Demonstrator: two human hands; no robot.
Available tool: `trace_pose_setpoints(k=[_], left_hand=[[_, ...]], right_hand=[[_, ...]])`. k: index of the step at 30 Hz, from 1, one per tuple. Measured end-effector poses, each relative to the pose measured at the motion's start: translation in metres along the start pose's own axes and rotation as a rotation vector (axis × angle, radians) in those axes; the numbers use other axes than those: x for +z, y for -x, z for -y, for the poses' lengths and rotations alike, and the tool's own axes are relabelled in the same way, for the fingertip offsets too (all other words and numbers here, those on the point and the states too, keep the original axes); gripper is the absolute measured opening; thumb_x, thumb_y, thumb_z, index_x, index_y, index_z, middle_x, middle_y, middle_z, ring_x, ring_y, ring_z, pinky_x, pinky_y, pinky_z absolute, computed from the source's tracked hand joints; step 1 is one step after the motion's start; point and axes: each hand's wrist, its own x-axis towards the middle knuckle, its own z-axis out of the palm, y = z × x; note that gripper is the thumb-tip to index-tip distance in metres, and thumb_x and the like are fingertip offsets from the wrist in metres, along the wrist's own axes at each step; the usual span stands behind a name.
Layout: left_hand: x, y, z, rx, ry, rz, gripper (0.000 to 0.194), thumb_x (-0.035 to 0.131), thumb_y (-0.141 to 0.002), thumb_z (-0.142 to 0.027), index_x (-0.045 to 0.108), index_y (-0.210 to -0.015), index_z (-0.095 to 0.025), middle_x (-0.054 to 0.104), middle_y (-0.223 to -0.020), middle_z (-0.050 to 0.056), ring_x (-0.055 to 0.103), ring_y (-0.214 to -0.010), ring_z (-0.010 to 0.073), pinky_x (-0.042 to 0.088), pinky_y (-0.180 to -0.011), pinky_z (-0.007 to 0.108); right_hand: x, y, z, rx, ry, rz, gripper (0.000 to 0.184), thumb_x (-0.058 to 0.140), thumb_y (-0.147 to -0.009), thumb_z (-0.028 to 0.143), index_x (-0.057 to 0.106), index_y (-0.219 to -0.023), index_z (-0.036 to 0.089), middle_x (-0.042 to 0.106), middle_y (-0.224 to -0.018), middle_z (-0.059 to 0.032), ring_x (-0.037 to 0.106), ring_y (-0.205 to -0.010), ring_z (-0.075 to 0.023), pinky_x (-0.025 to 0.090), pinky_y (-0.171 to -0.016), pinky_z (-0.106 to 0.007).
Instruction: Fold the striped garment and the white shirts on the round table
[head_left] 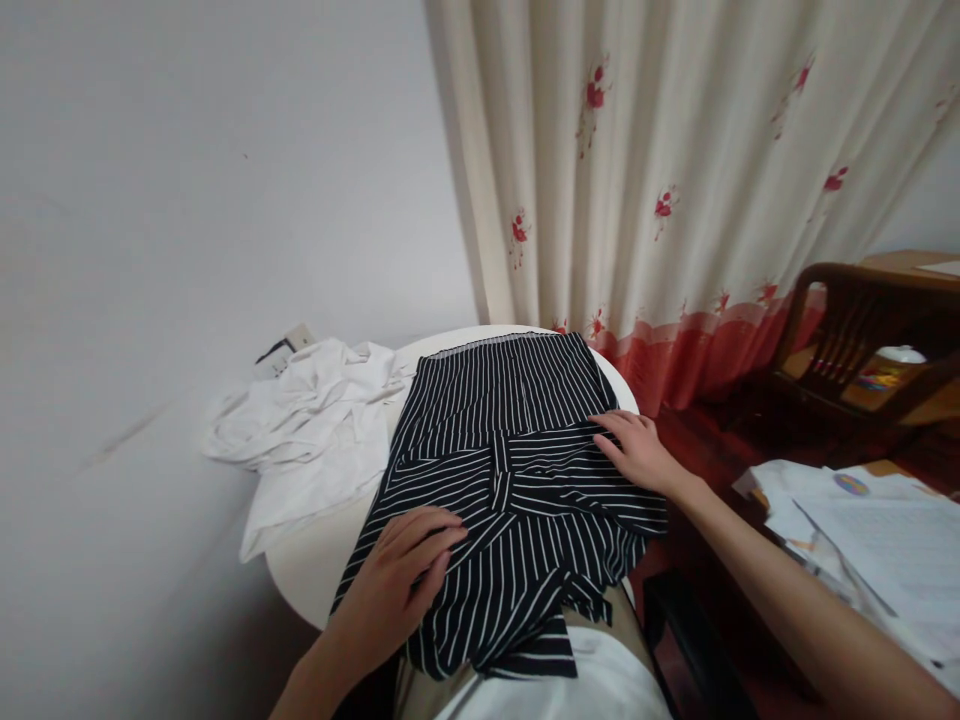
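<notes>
Palm down, the left hand (411,572) lies loosely open at seven o'clock on the striped garment (517,470), fingers slightly bent, while the right hand (637,448) rests open at its three o'clock edge, fingers extended over the fabric, neither closed on it. That black-and-white garment is spread across the round table (307,565) and hangs past its near rim, with crumpled white cloth (322,410) at ten o'clock, papers (885,540) at four and a curtain (637,200) at one.
</notes>
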Motion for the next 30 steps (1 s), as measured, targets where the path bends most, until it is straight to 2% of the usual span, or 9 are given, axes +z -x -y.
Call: trace_pose_setpoints(k=[4,7,10,14,17,20,24,27,30], left_hand=[[0.000,0.012,0.008,-0.119,0.018,-0.140,0.028,0.051,-0.099,-0.024,0.068,-0.121,-0.028,0.068,-0.124,0.003,0.062,-0.118,0.0194,0.051,-0.106,0.034],[0.002,0.023,0.015,-0.189,0.046,-0.191,0.027,0.050,-0.100,-0.026,0.070,-0.117,-0.027,0.069,-0.122,0.003,0.065,-0.114,0.0187,0.054,-0.101,0.032],[0.007,0.030,0.022,-0.214,0.049,-0.209,0.025,0.051,-0.100,-0.027,0.071,-0.114,-0.027,0.070,-0.119,0.003,0.067,-0.110,0.0184,0.056,-0.098,0.031],[0.015,0.028,0.026,-0.197,0.018,-0.194,0.025,0.052,-0.099,-0.028,0.070,-0.117,-0.028,0.070,-0.122,0.003,0.067,-0.113,0.0186,0.056,-0.100,0.033],[0.016,0.022,0.019,-0.153,-0.009,-0.146,0.028,0.053,-0.099,-0.027,0.068,-0.123,-0.029,0.068,-0.127,0.002,0.064,-0.119,0.0196,0.054,-0.104,0.035],[0.013,0.018,0.005,-0.091,-0.022,-0.048,0.034,0.054,-0.098,-0.025,0.064,-0.130,-0.030,0.065,-0.136,0.003,0.060,-0.127,0.0212,0.051,-0.109,0.039],[0.011,0.021,-0.014,0.001,-0.015,0.138,0.050,0.065,-0.092,-0.029,0.056,-0.142,-0.031,0.059,-0.144,0.006,0.053,-0.135,0.0265,0.046,-0.112,0.047],[0.018,0.027,-0.025,0.090,0.002,0.279,0.072,0.079,-0.082,-0.038,0.049,-0.148,-0.034,0.054,-0.150,0.005,0.046,-0.140,0.0319,0.042,-0.114,0.055],[0.032,0.028,-0.037,0.187,-0.036,0.345,0.073,0.078,-0.083,-0.027,0.046,-0.149,-0.038,0.047,-0.155,0.000,0.039,-0.145,0.0326,0.035,-0.117,0.059]], right_hand=[[0.002,-0.019,-0.020,0.007,0.105,0.124,0.040,0.039,-0.101,0.046,0.066,-0.121,0.023,0.066,-0.125,-0.0110,0.053,-0.125,-0.0290,0.023,-0.111,-0.066],[-0.003,-0.016,-0.046,0.054,0.122,0.121,0.032,0.046,-0.098,0.043,0.068,-0.106,0.021,0.065,-0.116,-0.0098,0.057,-0.114,-0.0264,0.028,-0.109,-0.063],[-0.010,-0.010,-0.056,0.081,0.113,0.069,0.031,0.048,-0.097,0.041,0.067,-0.109,0.020,0.063,-0.118,-0.0112,0.059,-0.112,-0.0257,0.036,-0.107,-0.057],[-0.005,-0.001,-0.036,0.005,0.119,-0.033,0.041,0.043,-0.101,0.042,0.060,-0.132,0.022,0.051,-0.146,-0.0142,0.046,-0.137,-0.0297,0.034,-0.113,-0.056],[0.005,0.006,-0.015,-0.102,0.108,0.105,0.047,0.038,-0.104,0.044,0.051,-0.145,0.025,0.042,-0.157,-0.0110,0.033,-0.148,-0.0288,0.027,-0.118,-0.059],[0.012,0.012,-0.003,-0.118,0.130,0.187,0.050,0.041,-0.103,0.044,0.047,-0.149,0.026,0.038,-0.160,-0.0108,0.029,-0.150,-0.0307,0.022,-0.118,-0.065],[0.005,0.030,0.019,-0.184,0.074,0.109,0.052,0.045,-0.102,0.036,0.040,-0.154,0.030,0.035,-0.162,-0.0091,0.025,-0.152,-0.0287,0.019,-0.120,-0.065],[-0.004,0.055,0.044,-0.316,-0.005,0.132,0.053,0.050,-0.100,0.032,0.042,-0.153,0.032,0.036,-0.162,-0.0071,0.026,-0.151,-0.0286,0.014,-0.122,-0.063],[-0.006,0.076,0.060,-0.397,-0.046,0.206,0.052,0.051,-0.100,0.029,0.046,-0.151,0.033,0.038,-0.161,-0.0057,0.026,-0.151,-0.0289,0.012,-0.123,-0.063]])
